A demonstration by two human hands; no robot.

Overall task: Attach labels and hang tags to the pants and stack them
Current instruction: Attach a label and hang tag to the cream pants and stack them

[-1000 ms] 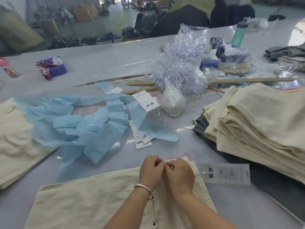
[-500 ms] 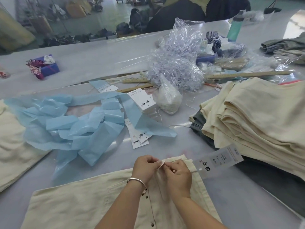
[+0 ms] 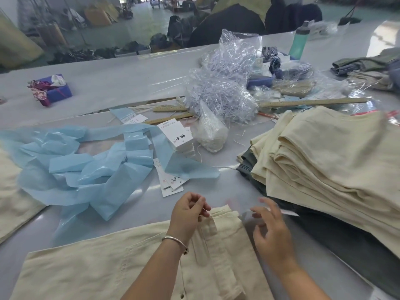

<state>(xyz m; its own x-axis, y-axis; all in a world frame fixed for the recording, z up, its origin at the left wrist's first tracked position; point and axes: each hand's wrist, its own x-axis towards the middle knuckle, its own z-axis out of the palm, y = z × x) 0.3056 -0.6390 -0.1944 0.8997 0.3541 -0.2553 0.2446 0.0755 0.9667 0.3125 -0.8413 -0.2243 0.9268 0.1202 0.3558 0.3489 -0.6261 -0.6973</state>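
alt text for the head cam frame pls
A person's left hand pinches at the waistband of cream pants on a grey table, while the blurred right hand is spread open beside it. A stack of folded pants lies right; blue paper strips left.

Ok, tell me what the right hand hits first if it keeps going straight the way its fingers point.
The right hand, blurred and open, points up and slightly left. Just beyond its fingertips lies bare grey table; farther along that line sits the clear bag of white strings. Depth is unclear, so that is a guess.

Left hand (image 3: 186,215) pinches the cream pants' (image 3: 129,263) waistband; right hand (image 3: 270,230) hovers, spread.
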